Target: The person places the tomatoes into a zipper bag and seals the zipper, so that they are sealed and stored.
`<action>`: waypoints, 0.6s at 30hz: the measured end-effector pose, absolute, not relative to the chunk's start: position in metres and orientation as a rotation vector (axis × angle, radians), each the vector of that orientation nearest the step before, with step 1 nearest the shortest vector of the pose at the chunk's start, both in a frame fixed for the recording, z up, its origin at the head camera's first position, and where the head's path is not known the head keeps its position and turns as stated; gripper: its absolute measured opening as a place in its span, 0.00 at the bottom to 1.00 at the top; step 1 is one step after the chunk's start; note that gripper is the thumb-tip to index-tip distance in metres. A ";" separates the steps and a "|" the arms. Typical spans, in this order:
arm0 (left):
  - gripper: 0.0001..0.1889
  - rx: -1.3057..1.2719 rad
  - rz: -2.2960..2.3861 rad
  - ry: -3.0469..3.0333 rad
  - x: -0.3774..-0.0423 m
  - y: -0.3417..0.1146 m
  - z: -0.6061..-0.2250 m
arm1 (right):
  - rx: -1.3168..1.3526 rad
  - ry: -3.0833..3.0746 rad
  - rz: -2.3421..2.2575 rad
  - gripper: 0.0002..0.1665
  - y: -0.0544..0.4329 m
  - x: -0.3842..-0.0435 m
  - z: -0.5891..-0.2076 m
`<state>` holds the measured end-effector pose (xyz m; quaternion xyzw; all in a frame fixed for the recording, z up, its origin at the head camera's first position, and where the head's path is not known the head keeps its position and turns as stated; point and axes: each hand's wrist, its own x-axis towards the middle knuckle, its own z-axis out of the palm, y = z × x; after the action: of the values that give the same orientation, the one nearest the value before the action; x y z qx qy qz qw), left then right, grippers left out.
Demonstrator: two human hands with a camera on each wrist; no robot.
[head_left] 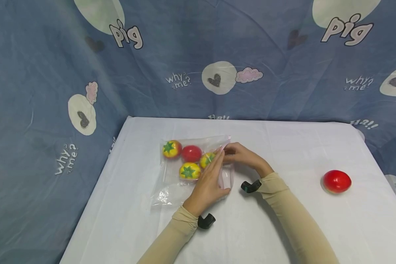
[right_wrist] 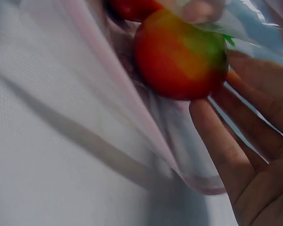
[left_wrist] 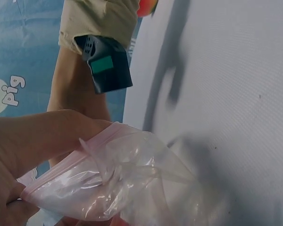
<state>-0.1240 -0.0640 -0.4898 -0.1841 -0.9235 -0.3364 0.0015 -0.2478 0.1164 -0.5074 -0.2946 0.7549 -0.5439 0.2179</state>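
Observation:
A clear zip bag with a pink-edged mouth lies on the table, its mouth to the right. My left hand grips the mouth edge, the thumb on one side of the pink strip in the left wrist view. At the mouth, the fingertips of my right hand hold a toy tomato, red and yellow with a green top, partly inside the bag. Within the bag rest a red tomato and two yellow-topped tomatoes with green leaves, one at the far corner, one nearer.
Another red tomato lies alone on the right side of the white-covered table. A blue printed cloth hangs behind the table and along its left side. Dark wrist cameras sit beside both sleeves.

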 end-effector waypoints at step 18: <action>0.67 -0.628 -1.036 -2.845 -0.125 -0.066 -0.489 | -0.787 1.981 -1.391 0.20 0.089 -0.254 -0.505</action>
<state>-0.1252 -0.0660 -0.4887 -0.2031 -0.9197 -0.3350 0.0247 -0.2545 0.0890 -0.5046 -0.2956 0.7439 -0.5224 0.2937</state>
